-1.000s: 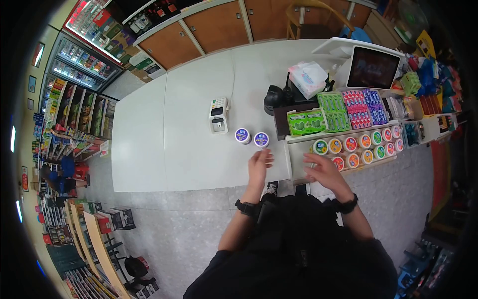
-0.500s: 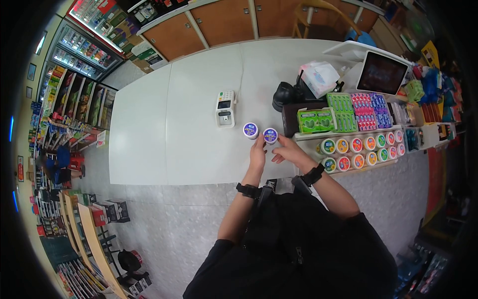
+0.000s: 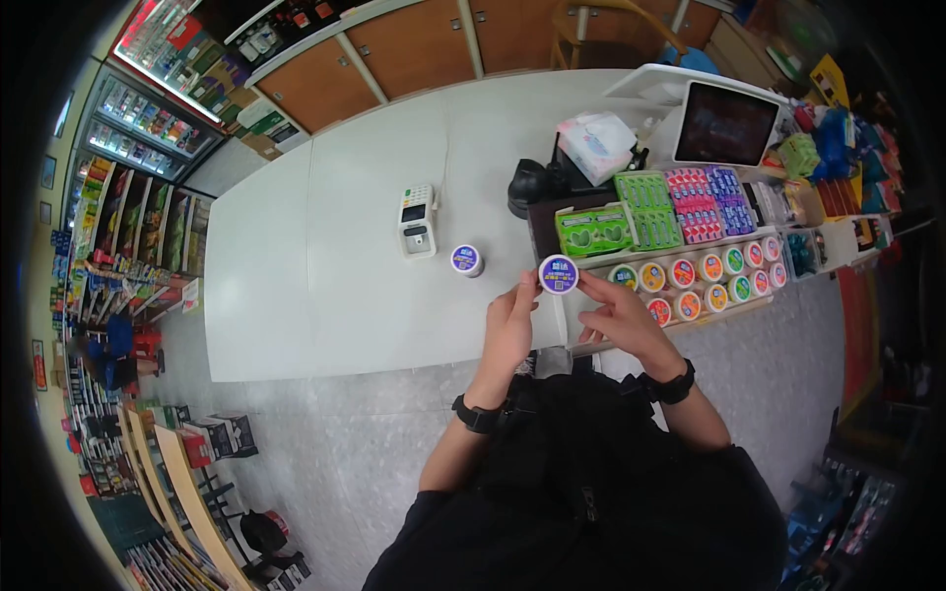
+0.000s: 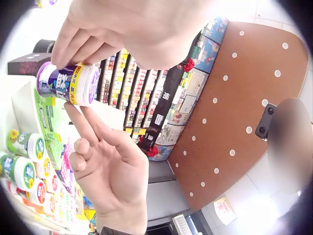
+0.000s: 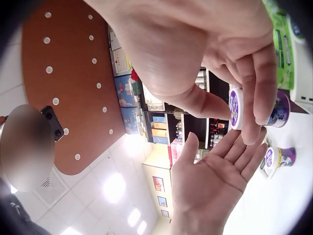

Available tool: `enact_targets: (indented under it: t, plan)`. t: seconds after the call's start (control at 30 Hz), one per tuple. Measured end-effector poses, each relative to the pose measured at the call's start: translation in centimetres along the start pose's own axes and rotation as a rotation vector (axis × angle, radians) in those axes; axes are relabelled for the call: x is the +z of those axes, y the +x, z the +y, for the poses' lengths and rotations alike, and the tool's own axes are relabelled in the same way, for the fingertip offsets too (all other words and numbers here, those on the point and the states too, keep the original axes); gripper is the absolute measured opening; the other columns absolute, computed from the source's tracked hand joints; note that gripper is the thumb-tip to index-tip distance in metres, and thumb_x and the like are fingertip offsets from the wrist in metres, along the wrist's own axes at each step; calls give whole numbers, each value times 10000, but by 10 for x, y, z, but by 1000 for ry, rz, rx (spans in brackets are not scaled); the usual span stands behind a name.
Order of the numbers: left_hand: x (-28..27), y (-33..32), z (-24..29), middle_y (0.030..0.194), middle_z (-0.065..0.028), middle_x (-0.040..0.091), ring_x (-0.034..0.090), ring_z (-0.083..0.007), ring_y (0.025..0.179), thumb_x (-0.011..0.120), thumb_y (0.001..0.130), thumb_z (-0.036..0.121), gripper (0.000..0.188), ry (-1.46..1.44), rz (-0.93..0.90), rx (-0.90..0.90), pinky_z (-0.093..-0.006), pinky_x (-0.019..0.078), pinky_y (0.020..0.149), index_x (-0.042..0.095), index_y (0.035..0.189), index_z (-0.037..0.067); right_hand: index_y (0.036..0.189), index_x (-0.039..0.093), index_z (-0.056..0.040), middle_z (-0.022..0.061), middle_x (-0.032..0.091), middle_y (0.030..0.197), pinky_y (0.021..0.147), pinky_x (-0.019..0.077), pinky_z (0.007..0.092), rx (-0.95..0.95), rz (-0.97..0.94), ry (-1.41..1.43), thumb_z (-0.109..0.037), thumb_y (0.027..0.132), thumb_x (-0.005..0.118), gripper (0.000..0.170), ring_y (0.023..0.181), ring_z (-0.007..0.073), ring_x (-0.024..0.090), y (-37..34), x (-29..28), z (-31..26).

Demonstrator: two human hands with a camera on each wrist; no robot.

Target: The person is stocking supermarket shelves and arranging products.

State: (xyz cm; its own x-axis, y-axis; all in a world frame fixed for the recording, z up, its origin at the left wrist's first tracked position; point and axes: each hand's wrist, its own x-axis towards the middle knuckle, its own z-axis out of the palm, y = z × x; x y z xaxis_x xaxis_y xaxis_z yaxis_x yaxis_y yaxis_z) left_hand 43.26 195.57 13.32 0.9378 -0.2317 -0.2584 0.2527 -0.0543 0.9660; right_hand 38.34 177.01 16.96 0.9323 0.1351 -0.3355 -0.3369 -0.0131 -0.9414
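Observation:
A gum tub with a purple-and-white lid is held between my two hands over the counter's right part. From the left, the straight fingertips of my left hand touch it; that hand's thumb stands off the tub in the right wrist view. My right hand pinches the tub from the other side, thumb at the lid and a finger along the body, other fingers curled below. The tub lies on its side in the left wrist view. A second purple-lidded gum tub stands on the counter to the left.
A card terminal stands left of the second tub. To the right is a rack with rows of coloured gum tubs. Behind it are green gum boxes, a black scanner, a tissue pack and a screen.
Both hands have come together at one of the two purple-lidded tubs, lifted it off the counter and brought it right, towards the rack. The other tub stays on the counter.

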Motion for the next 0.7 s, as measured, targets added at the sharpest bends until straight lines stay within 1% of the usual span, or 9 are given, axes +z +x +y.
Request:
enact_targets:
  t: [0.1,0.17,0.23,0.3,0.37,0.4,0.47,0.53,0.7]
  plan:
    - [18,4,-6,1047,-236,687,645,-293,1061,383,1012,505,659,15,-38,5,-367,495,877,619,1186,-85,1483,308,-16,172,477,1433,536,510,202,36,39,19,17,831,570,704,680,123,673,-13,-18,13]
    - [30,12,-14,1031,-236,690,652,-290,1037,386,1009,507,656,39,-55,17,-366,497,867,625,1180,-79,1482,308,-13,178,474,1434,527,507,203,41,62,37,10,835,576,701,677,124,673,-17,-27,31]
    - [39,18,-27,1001,-229,695,656,-283,992,386,1003,522,671,109,-106,-49,-365,496,862,628,1165,-83,1481,308,-11,183,470,1435,517,504,204,44,77,58,2,839,581,698,673,125,674,-16,-34,38]
    - [43,25,-41,1005,-224,692,650,-283,965,390,992,546,684,128,-149,-65,-369,492,851,635,1167,-69,1472,320,1,195,466,1434,512,501,206,68,103,54,-27,846,602,687,669,124,673,-19,-37,43]
    - [48,29,-47,1174,-190,636,579,-258,1146,386,990,569,705,84,-232,-181,-397,449,962,574,1263,-53,1477,304,1,200,453,1442,514,502,206,87,76,67,-42,845,614,706,675,125,674,-16,-41,45]
    - [51,31,-52,1174,-190,636,579,-258,1146,386,990,569,705,88,-241,-180,-397,449,962,574,1263,-53,1483,288,1,205,441,1450,516,503,207,104,41,70,-57,844,627,726,681,125,674,-14,-42,46]
    - [55,34,-64,1100,-184,674,617,-233,990,423,969,577,688,50,-134,-220,-333,481,798,615,1233,-28,1490,268,-6,200,425,1462,517,503,207,139,25,54,-70,843,633,745,691,126,676,-10,-39,47]
    - [55,36,-61,1114,-172,671,607,-222,998,427,966,578,692,76,-162,-251,-325,475,796,607,1244,-29,1508,209,-24,180,377,1499,519,508,214,171,-62,39,-89,843,639,795,715,131,680,-4,-40,53]
    - [50,37,-62,1140,-153,663,586,-202,1013,433,961,581,700,55,-222,-315,-311,459,801,593,1266,-29,1507,203,-17,170,372,1503,515,507,217,213,-83,-1,-83,856,618,775,721,138,685,1,-44,60]
